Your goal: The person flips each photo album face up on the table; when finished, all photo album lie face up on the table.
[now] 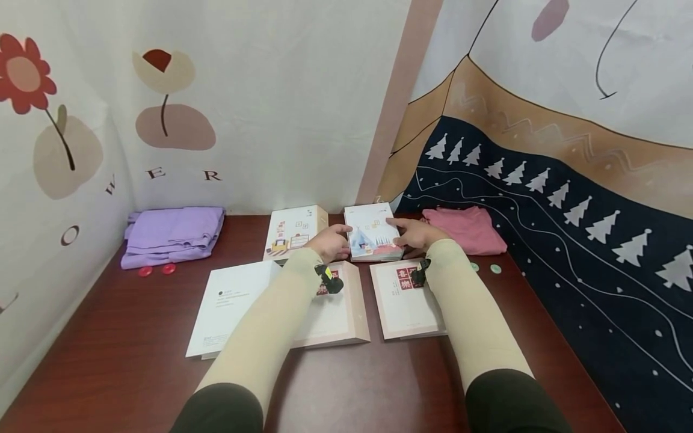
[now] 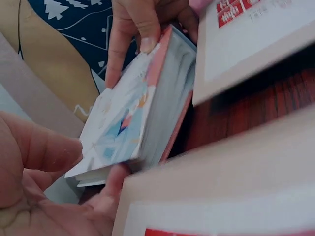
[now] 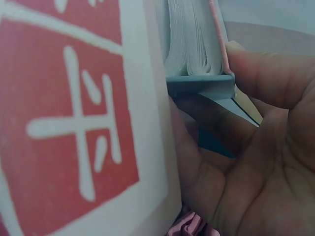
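Note:
A small thick photo album (image 1: 373,231) with a blue tent picture on its white cover lies at the back of the table, between my two hands. My left hand (image 1: 329,243) holds its left side, the thumb by the cover's edge and a fingertip against the lower side in the left wrist view. At its right side, my right hand (image 1: 417,234) grips it, thumb on the cover (image 2: 118,118) and fingers beneath its edge in the right wrist view. Left of it lies another album (image 1: 292,228) with cartoon furniture on the front.
Nearer me lie a white album (image 1: 230,297), one with red character blocks (image 1: 338,319), and a similar one (image 1: 403,307). Folded purple cloth (image 1: 173,236) sits far left, pink cloth (image 1: 471,230) at right. Red discs (image 1: 169,268) and green discs (image 1: 495,269) lie beside them.

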The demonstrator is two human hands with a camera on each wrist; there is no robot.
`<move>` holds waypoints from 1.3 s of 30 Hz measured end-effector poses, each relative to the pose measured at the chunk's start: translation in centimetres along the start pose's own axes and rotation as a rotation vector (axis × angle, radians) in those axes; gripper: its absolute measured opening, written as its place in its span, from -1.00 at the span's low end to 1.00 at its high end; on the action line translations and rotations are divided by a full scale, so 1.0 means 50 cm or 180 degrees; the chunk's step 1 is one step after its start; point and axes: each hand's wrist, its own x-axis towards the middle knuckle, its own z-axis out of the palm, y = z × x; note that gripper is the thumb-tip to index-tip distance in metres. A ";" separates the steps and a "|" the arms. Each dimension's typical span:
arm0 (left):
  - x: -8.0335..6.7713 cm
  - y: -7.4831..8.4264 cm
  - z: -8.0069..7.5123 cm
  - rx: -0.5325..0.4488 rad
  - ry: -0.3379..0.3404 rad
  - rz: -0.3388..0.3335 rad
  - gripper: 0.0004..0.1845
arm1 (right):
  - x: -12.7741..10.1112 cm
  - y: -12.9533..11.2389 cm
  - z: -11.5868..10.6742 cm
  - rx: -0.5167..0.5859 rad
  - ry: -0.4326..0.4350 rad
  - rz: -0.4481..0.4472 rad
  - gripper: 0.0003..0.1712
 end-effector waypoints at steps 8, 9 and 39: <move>0.001 0.000 0.012 -0.0099 0.0078 0.0170 -0.40 | -0.005 0.003 0.005 0.0010 0.0020 -0.0100 -0.14; 0.001 0.001 0.014 -0.0175 0.0061 0.0195 -0.41 | -0.005 0.004 0.005 -0.0001 0.0032 -0.0129 -0.13; -0.048 0.057 0.005 -0.0404 0.0123 0.0677 -0.25 | -0.048 -0.080 0.157 -0.1242 0.1145 -0.1270 0.09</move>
